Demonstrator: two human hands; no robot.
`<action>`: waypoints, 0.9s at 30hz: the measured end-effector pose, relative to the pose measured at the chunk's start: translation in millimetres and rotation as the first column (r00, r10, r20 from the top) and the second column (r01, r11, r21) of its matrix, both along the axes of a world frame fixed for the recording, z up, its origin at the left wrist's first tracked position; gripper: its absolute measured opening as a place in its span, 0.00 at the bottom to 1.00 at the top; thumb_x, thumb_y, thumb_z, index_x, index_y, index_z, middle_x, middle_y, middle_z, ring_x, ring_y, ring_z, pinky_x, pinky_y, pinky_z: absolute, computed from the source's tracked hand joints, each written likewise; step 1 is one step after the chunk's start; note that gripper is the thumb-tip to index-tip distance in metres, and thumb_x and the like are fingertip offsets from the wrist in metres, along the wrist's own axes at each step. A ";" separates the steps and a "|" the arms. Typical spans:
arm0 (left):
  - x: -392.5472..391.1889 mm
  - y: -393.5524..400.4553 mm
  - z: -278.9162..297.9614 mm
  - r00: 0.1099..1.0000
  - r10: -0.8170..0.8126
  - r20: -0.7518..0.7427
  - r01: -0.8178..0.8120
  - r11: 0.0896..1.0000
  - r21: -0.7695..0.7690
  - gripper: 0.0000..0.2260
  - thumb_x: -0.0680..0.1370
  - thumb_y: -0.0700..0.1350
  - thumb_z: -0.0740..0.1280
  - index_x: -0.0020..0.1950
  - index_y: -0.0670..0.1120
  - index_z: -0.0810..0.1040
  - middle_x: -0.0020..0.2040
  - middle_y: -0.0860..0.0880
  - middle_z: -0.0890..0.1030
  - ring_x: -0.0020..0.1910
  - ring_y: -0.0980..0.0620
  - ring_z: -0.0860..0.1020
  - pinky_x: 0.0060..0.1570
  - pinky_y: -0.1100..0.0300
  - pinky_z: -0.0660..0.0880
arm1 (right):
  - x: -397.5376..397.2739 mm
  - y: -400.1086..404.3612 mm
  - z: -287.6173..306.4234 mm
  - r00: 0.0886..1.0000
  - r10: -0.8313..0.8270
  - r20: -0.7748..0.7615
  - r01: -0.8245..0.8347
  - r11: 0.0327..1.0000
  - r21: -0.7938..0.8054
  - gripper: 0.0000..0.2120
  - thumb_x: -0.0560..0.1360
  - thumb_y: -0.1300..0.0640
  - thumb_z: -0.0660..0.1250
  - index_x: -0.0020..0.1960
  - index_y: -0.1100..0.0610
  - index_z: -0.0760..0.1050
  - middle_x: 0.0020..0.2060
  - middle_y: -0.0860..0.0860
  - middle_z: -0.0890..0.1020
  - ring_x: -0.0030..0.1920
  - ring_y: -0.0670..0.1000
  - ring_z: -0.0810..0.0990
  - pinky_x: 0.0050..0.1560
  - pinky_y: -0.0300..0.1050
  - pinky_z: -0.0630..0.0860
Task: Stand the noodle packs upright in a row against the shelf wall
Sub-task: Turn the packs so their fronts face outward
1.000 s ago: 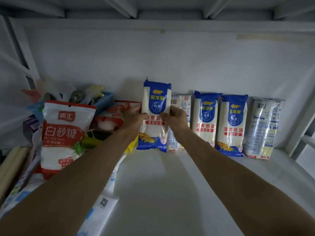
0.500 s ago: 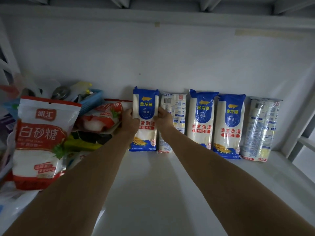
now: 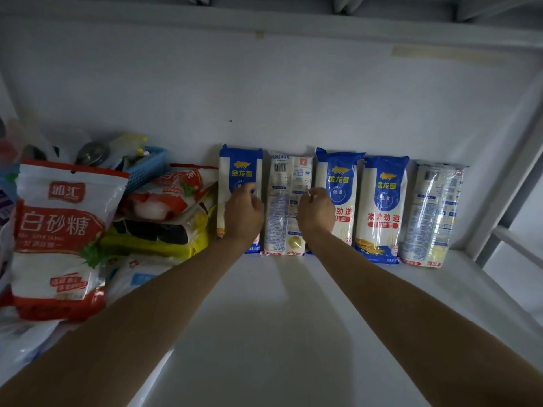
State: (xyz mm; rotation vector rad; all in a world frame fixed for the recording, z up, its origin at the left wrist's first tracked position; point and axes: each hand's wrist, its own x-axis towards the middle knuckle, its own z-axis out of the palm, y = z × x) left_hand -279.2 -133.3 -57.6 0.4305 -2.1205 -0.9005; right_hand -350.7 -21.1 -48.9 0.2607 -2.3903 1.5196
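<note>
Five noodle packs stand upright in a row against the back shelf wall [image 3: 293, 92]. From the left: a blue pack [image 3: 238, 167], a pack turned back-side out [image 3: 285, 207], two more blue packs [image 3: 340, 174] [image 3: 382, 207], and another back-side-out pack [image 3: 432, 212]. My left hand [image 3: 244, 214] is in front of the leftmost blue pack, its curled fingers at that pack's right edge. My right hand [image 3: 316, 212] has curled fingers at the right edge of the second pack. The two hands flank the second pack. Their backs hide the fingertips, so any grip is unclear.
A large red-and-white sugar bag [image 3: 58, 230] stands at the left. Behind it lie piled snack bags [image 3: 164, 212] and a blue basket [image 3: 147, 168] of utensils, close to the leftmost pack. A shelf post [image 3: 511, 183] bounds the right side.
Both hands held the leftmost blue pack by its sides and set it back against the wall. They have since shifted right, and now sit on either side of the second pack.
</note>
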 end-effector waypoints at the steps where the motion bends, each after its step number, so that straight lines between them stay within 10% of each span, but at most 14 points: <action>1: -3.2 6.8 2.9 0.991 -0.071 0.115 0.060 0.994 0.094 0.13 0.81 0.42 0.60 0.63 0.39 0.74 0.60 0.40 0.80 0.58 0.42 0.79 0.56 0.51 0.78 | -3.3 5.5 -0.8 0.997 0.019 0.081 -0.022 0.999 0.037 0.14 0.80 0.55 0.56 0.56 0.60 0.76 0.49 0.52 0.84 0.45 0.55 0.83 0.47 0.51 0.81; 8: -14.7 36.4 19.6 0.875 -0.321 0.363 -0.008 0.740 0.673 0.23 0.82 0.56 0.50 0.61 0.39 0.74 0.39 0.42 0.80 0.30 0.50 0.78 0.27 0.63 0.73 | 7.3 14.4 17.9 0.709 0.308 0.634 -0.224 0.951 -0.212 0.24 0.82 0.41 0.48 0.48 0.60 0.71 0.35 0.57 0.80 0.29 0.51 0.78 0.28 0.40 0.73; 16: -1.4 24.3 24.3 0.908 -0.416 0.046 0.112 0.349 0.931 0.21 0.80 0.59 0.56 0.57 0.43 0.76 0.51 0.40 0.80 0.49 0.45 0.80 0.51 0.53 0.80 | 7.6 34.2 21.9 0.665 0.427 0.613 -0.179 0.888 -0.424 0.30 0.79 0.36 0.46 0.47 0.59 0.75 0.36 0.58 0.82 0.31 0.51 0.79 0.29 0.40 0.75; 21: 14.0 19.2 45.4 0.852 -0.514 -0.099 0.294 0.314 0.903 0.19 0.80 0.59 0.57 0.51 0.45 0.76 0.50 0.41 0.79 0.42 0.50 0.79 0.35 0.61 0.81 | 3.8 52.5 34.5 0.634 0.546 0.547 -0.181 0.793 -0.582 0.27 0.78 0.37 0.57 0.53 0.62 0.75 0.39 0.59 0.82 0.30 0.53 0.83 0.26 0.41 0.79; 27: 14.4 20.1 51.7 0.862 -0.506 -0.014 0.352 0.580 0.735 0.16 0.77 0.42 0.68 0.63 0.43 0.72 0.62 0.41 0.77 0.55 0.46 0.79 0.48 0.51 0.80 | 4.2 58.7 40.1 0.739 0.576 0.351 -0.416 0.799 -0.435 0.12 0.76 0.53 0.68 0.58 0.55 0.73 0.56 0.58 0.81 0.54 0.57 0.83 0.49 0.52 0.83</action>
